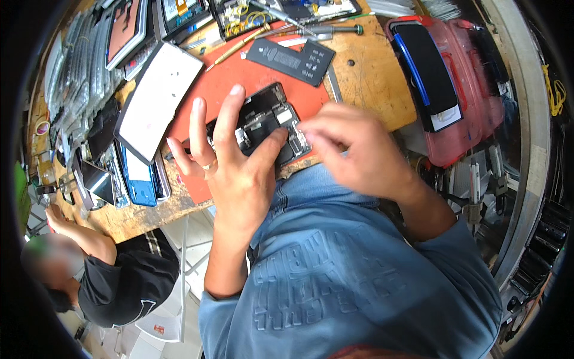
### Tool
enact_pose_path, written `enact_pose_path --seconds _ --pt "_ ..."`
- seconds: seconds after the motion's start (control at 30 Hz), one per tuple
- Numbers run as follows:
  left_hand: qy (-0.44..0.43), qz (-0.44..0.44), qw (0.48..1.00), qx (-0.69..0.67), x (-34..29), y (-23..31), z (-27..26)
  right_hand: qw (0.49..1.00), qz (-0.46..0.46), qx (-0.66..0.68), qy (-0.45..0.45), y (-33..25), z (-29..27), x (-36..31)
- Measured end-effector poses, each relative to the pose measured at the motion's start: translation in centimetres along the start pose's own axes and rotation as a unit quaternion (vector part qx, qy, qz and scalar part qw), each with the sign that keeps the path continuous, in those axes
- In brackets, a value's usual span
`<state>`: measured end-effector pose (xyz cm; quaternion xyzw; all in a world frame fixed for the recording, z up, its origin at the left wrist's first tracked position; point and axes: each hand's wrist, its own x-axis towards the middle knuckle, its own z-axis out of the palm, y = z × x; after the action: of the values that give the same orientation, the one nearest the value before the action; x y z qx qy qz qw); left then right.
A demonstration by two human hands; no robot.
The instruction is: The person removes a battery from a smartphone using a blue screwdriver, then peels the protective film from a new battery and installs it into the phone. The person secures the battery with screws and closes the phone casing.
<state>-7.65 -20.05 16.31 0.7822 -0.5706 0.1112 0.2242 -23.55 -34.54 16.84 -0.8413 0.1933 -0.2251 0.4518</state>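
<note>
An opened phone (258,130) with bare inner parts lies on the red mat (233,66) in front of me. My left hand (236,164) is over it with fingers spread, the thumb pressing on the inside of the phone. At the phone's right end my right hand (357,149) is closed in a pinch, its fingertips slightly blurred. What they grip, if anything, is hidden. Just beyond the phone lies a flat black phone battery (290,61) with a notched outline. A thin brass-coloured screwdriver (238,48) rests to the left of the battery.
A white-faced panel (158,93) and stacked clear sleeves (84,78) crowd the left. Another screwdriver (335,29) lies at the back. On the right, a blue-edged phone (424,69) sits on a translucent red case (472,90). A person in black (128,281) is at lower left.
</note>
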Motion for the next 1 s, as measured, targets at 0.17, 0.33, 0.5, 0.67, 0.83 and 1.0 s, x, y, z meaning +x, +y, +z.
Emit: enact_pose_path --seconds 0.17,0.33,0.5,0.67,0.83,1.0 --pt "0.003 0.005 1.000 -0.001 0.1 0.1 0.0 0.979 0.057 -0.065 0.183 3.1 -3.1 5.7" --pt "-0.033 0.005 0.999 0.003 0.6 0.5 -0.6 0.932 -0.086 -0.317 0.152 5.7 -1.5 11.9" --pt "-0.019 0.017 0.999 0.025 0.2 0.0 -0.2 0.949 -0.029 -0.305 -0.077 3.5 -5.5 13.1" --pt "-0.026 0.022 0.999 0.033 0.3 -0.3 -0.3 0.979 0.060 0.135 0.139 1.6 -3.2 5.6" --pt "-0.032 0.005 0.999 0.007 0.5 -0.3 -0.3 0.990 -0.058 0.061 0.116 0.6 -0.1 -1.0" --pt "-0.053 0.014 0.997 0.046 0.8 -0.2 -1.0 0.983 -0.095 0.038 0.152 0.8 3.0 -2.7"
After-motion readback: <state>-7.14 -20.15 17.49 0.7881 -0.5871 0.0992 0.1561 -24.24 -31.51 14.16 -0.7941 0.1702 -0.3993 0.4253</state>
